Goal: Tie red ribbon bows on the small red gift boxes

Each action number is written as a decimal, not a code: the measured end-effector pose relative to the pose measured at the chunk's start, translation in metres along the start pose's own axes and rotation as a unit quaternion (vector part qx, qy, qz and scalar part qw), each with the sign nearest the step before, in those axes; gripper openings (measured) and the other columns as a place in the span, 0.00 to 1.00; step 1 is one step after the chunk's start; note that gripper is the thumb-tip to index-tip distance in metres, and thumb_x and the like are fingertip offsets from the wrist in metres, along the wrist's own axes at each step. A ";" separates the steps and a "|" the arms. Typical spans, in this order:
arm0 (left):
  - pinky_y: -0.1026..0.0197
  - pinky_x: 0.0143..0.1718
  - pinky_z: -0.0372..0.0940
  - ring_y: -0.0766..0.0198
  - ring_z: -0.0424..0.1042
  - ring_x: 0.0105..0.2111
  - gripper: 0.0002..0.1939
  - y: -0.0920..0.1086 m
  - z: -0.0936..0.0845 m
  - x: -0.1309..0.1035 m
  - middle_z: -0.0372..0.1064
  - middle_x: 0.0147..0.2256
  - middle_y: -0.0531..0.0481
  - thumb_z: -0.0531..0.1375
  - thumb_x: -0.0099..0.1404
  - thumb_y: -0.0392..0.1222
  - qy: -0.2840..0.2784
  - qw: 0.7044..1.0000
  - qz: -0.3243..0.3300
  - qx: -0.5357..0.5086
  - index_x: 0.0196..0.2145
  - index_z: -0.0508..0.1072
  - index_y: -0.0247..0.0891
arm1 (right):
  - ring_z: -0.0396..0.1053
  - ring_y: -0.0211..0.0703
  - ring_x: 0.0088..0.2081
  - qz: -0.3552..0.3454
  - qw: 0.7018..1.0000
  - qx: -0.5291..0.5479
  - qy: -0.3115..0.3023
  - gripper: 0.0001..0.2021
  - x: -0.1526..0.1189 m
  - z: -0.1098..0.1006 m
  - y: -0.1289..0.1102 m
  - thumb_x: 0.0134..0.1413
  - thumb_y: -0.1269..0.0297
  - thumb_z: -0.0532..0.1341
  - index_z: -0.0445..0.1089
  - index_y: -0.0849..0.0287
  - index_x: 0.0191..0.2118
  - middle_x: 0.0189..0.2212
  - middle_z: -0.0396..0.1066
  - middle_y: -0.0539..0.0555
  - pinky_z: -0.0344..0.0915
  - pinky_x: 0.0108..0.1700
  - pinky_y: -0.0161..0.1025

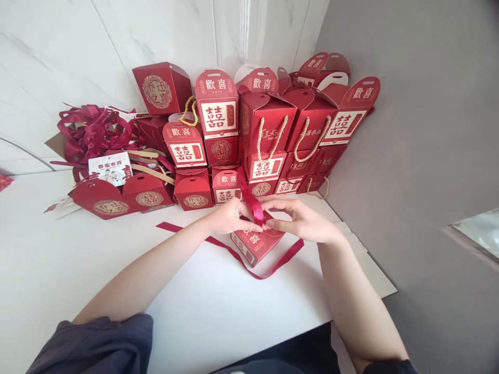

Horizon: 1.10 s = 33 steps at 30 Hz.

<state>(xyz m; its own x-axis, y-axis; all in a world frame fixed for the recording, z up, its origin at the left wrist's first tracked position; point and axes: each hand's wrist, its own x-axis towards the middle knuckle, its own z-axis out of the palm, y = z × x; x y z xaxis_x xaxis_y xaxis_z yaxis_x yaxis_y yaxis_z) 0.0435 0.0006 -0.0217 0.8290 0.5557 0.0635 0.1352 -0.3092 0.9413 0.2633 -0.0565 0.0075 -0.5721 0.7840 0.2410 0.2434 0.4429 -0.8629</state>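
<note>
A small red gift box [259,244] with pale lettering lies on the white table between my hands. Dark red ribbon [255,208] rises in a loop from its top, and a long loose length curls over the table in front. My left hand [234,217] pinches the ribbon at the top of the box with thumb and fingers. From the other side my right hand [300,219] closes on the ribbon at the same spot, fingertips meeting the left ones. The fingers partly cover the top of the box and the ribbon's crossing.
Many red gift boxes [222,150], some with rope handles, stand stacked along the marbled wall. A tangled heap of dark red ribbon [97,130] lies at the left, with a white printed card [111,169] below it. A grey panel [409,130] borders the table on the right.
</note>
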 end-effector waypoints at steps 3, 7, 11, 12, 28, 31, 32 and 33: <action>0.59 0.45 0.69 0.59 0.76 0.37 0.10 -0.001 0.000 0.000 0.79 0.33 0.45 0.69 0.56 0.43 0.003 1.000 0.005 0.003 0.35 0.83 0.34 | 0.68 0.45 0.53 -0.006 0.996 0.083 0.038 0.14 0.005 0.015 0.012 0.57 0.71 0.62 0.73 0.52 0.48 0.52 0.70 0.53 0.61 0.58 0.45; 0.58 0.48 0.68 0.58 0.76 0.41 0.11 0.001 0.000 0.001 0.80 0.36 0.45 0.69 0.56 0.41 -0.003 1.000 0.011 -0.001 0.38 0.83 0.37 | 0.70 0.43 0.47 0.012 0.989 0.118 0.093 0.09 0.008 0.028 0.017 0.56 0.72 0.62 0.76 0.55 0.42 0.47 0.72 0.53 0.65 0.51 0.41; 0.58 0.49 0.68 0.58 0.76 0.42 0.09 0.003 0.000 0.002 0.79 0.37 0.45 0.68 0.58 0.42 -0.006 0.999 0.029 0.014 0.36 0.83 0.37 | 0.72 0.38 0.33 0.058 0.969 0.166 0.172 0.05 0.010 0.033 0.022 0.56 0.65 0.64 0.77 0.58 0.36 0.32 0.75 0.51 0.68 0.39 0.35; 0.58 0.49 0.68 0.58 0.76 0.42 0.08 0.004 0.000 0.002 0.79 0.36 0.44 0.68 0.58 0.42 -0.007 0.999 0.033 0.018 0.35 0.83 0.36 | 0.71 0.37 0.31 0.076 0.960 0.174 0.205 0.05 0.010 0.032 0.024 0.56 0.63 0.64 0.77 0.58 0.34 0.28 0.74 0.50 0.68 0.37 0.34; 0.57 0.48 0.66 0.61 0.73 0.37 0.10 0.003 0.000 0.004 0.77 0.30 0.45 0.68 0.57 0.46 -0.002 0.998 0.047 0.039 0.26 0.81 0.36 | 0.74 0.35 0.27 0.105 0.817 0.255 0.507 0.10 -0.014 -0.024 0.028 0.48 0.59 0.70 0.72 0.59 0.32 0.28 0.76 0.50 0.69 0.24 0.27; 0.57 0.48 0.66 0.60 0.73 0.38 0.10 0.004 0.000 0.003 0.78 0.31 0.45 0.68 0.57 0.47 0.002 0.999 0.034 0.042 0.29 0.82 0.37 | 0.73 0.35 0.24 0.071 0.828 0.258 0.492 0.11 -0.013 -0.019 0.021 0.53 0.58 0.67 0.68 0.58 0.34 0.26 0.75 0.49 0.69 0.22 0.29; 0.57 0.48 0.66 0.60 0.73 0.38 0.10 0.004 0.000 0.003 0.78 0.31 0.45 0.68 0.57 0.47 0.003 0.998 0.029 0.046 0.28 0.82 0.37 | 0.73 0.36 0.23 0.057 0.832 0.233 0.501 0.11 -0.013 -0.016 0.015 0.54 0.57 0.67 0.67 0.58 0.35 0.24 0.74 0.48 0.69 0.22 0.30; 0.58 0.48 0.66 0.61 0.73 0.38 0.11 0.004 0.000 0.003 0.78 0.32 0.46 0.68 0.57 0.48 0.002 0.998 0.026 0.050 0.28 0.82 0.37 | 0.73 0.38 0.23 0.041 0.833 0.198 0.516 0.12 -0.013 -0.011 0.008 0.55 0.56 0.66 0.66 0.57 0.35 0.23 0.72 0.47 0.70 0.22 0.31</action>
<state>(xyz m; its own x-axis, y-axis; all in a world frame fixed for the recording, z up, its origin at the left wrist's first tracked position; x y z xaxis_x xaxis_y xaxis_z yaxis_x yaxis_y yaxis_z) 0.0460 0.0010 -0.0175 0.8337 0.5403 0.1139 0.1450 -0.4133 0.8990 0.2816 -0.0578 0.0022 0.4603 0.8514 0.2515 -0.1455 0.3518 -0.9247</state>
